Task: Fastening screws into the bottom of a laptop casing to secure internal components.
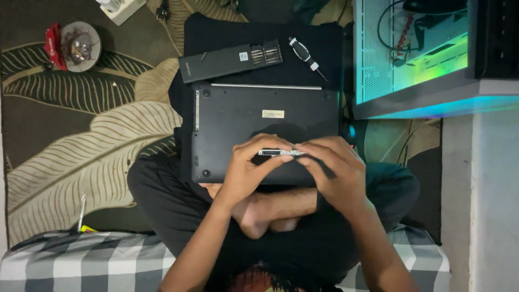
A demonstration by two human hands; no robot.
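A small flat silver metal part [279, 153] is held edge-on between my left hand [250, 168] and my right hand [336, 168], fingertips of both pinching its ends. Below the hands lies a black laptop [238, 121], turned bottom up on a black cloth over my crossed legs. Beyond the laptop rest a long black screwdriver bit case [230, 60], open at one end with bits showing, and a black and white screwdriver [304, 54].
A leaf-patterned carpet [81, 124] covers the floor at left. A lit computer case [427, 54] stands at upper right beside a white surface. A round metal disc with a red part [75, 46] lies upper left. A checked cushion [81, 259] is near me.
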